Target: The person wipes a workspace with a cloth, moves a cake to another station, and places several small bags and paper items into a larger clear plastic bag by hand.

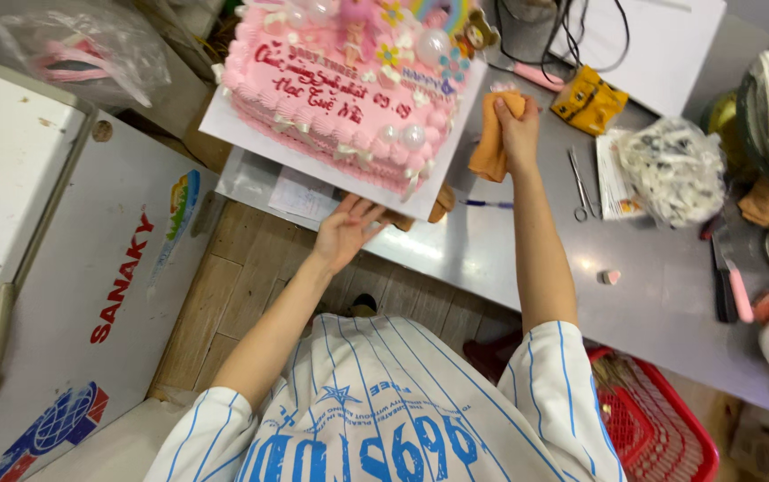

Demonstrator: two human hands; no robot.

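Two hands work at the steel table (509,259): left hand (349,230), fingers spread, supports the white board (250,134) under the pink cake (340,89); right hand (518,129) grips an orange cloth (490,147) beside it.

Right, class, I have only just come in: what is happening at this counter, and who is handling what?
A person in a blue-striped white shirt stands at a grey counter. Their left hand is under the near edge of a white board carrying a pink decorated cake, which overhangs the counter edge. Their right hand grips an orange cloth beside the cake's corner, pressed to the counter. Scissors and a bag of white bits lie to the right.
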